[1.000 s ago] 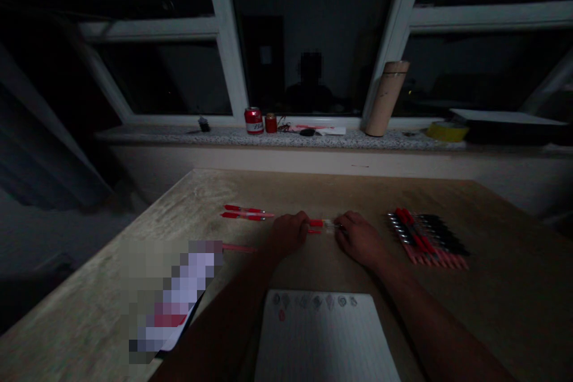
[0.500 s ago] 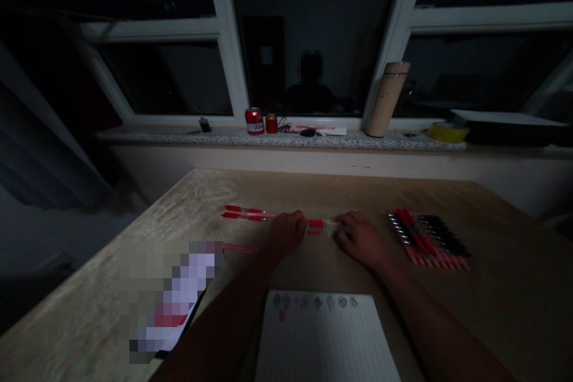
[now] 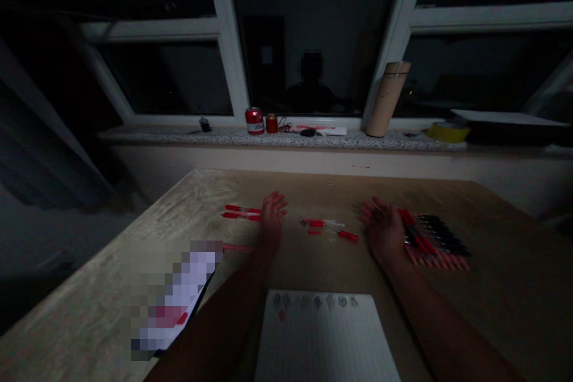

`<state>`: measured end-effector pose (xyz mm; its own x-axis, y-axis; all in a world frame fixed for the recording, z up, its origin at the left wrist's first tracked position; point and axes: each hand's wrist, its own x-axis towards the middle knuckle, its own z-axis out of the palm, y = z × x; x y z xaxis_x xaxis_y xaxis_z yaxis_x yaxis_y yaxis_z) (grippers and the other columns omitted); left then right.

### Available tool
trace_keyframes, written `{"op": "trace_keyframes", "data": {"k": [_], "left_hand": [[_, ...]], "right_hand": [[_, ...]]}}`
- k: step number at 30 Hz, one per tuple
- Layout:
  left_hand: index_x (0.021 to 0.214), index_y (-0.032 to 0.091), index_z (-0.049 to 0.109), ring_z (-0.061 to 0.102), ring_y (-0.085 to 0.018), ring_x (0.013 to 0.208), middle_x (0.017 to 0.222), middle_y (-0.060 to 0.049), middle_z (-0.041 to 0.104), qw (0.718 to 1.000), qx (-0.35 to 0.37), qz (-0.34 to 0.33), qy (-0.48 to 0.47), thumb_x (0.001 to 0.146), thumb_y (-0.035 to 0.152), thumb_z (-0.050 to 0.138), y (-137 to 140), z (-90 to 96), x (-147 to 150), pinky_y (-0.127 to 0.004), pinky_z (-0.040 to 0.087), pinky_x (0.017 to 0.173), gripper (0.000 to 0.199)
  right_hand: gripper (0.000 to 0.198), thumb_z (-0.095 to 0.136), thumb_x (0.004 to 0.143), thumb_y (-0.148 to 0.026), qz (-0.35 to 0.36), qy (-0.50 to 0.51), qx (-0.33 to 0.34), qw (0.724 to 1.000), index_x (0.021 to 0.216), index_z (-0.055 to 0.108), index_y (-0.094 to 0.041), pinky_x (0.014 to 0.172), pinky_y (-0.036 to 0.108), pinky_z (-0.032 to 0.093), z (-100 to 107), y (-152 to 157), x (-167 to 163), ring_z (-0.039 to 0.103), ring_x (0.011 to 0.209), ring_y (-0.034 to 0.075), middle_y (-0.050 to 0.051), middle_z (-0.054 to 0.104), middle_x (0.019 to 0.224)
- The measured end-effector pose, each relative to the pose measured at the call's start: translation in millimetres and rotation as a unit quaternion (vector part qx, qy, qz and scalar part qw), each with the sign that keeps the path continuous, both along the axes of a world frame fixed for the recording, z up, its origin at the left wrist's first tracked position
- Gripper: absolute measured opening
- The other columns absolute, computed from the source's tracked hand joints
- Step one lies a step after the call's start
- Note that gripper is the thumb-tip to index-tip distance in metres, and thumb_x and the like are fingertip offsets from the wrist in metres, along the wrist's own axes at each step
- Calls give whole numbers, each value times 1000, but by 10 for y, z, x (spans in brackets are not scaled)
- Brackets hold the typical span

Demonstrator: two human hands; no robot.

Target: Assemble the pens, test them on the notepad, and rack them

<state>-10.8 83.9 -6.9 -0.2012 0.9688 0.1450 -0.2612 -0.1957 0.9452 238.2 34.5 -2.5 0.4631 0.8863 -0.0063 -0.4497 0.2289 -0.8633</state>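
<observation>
Between my hands lie the parts of a pen taken to pieces: a red pen part (image 3: 348, 236), another red piece with a clear tube (image 3: 317, 223) and a short red bit (image 3: 314, 232). My left hand (image 3: 272, 215) is raised with fingers spread, holding nothing; it partly covers two red pens (image 3: 242, 215) at its left. My right hand (image 3: 385, 228), fingers also apart and nothing in it, is beside a row of pens (image 3: 441, 239), some with black and some with red ends, and hides the row's left side.
A lined notebook page (image 3: 326, 340) with small drawings lies in front. At left is a blurred phone-like object (image 3: 183, 298) beside a pink stick (image 3: 237, 248). On the windowsill stand a red can (image 3: 255, 122), a small jar (image 3: 271, 123), a tall flask (image 3: 388, 100) and yellow tape (image 3: 447, 133).
Both hands have let go of the pen parts and moved apart, left hand leftward, right hand rightward, fingers opening. A red pen part now shows between them.
</observation>
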Motion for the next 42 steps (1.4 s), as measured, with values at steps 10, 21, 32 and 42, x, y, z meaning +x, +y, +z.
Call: {"op": "trace_keyframes", "data": {"k": [10,21,32,42], "left_hand": [[116,14,46,62,-19,98,120,-16,56,999,-7,-29,-17,84,45,33,-20,1,9,-27,48,72,47],[110,16,50,63,-17,91,113,-13,59,999,16,-34,-25,85,43,38,-38,-29,22,-26,47,70,40],[104,15,53,62,-15,79,101,-10,61,999,25,-30,-12,81,43,46,-17,-60,46,-24,46,64,37],[87,18,63,49,-21,106,110,-9,53,823,292,-107,476,72,23,60,-282,75,97,-39,40,93,16]], "right_hand": [[44,42,80,-56,-5,45,4,999,99,58,-20,69,30,47,-27,16,22,62,81,16,5,63,93],[43,42,80,-55,-1,43,-6,999,96,58,-19,67,29,46,-23,21,29,61,76,15,4,64,88],[38,53,72,-55,-21,8,3,1000,84,62,-19,61,27,45,-121,72,27,58,68,14,1,62,78],[14,56,79,-29,75,-613,150,772,79,68,-21,88,40,41,15,-159,-162,54,98,22,8,60,100]]}}
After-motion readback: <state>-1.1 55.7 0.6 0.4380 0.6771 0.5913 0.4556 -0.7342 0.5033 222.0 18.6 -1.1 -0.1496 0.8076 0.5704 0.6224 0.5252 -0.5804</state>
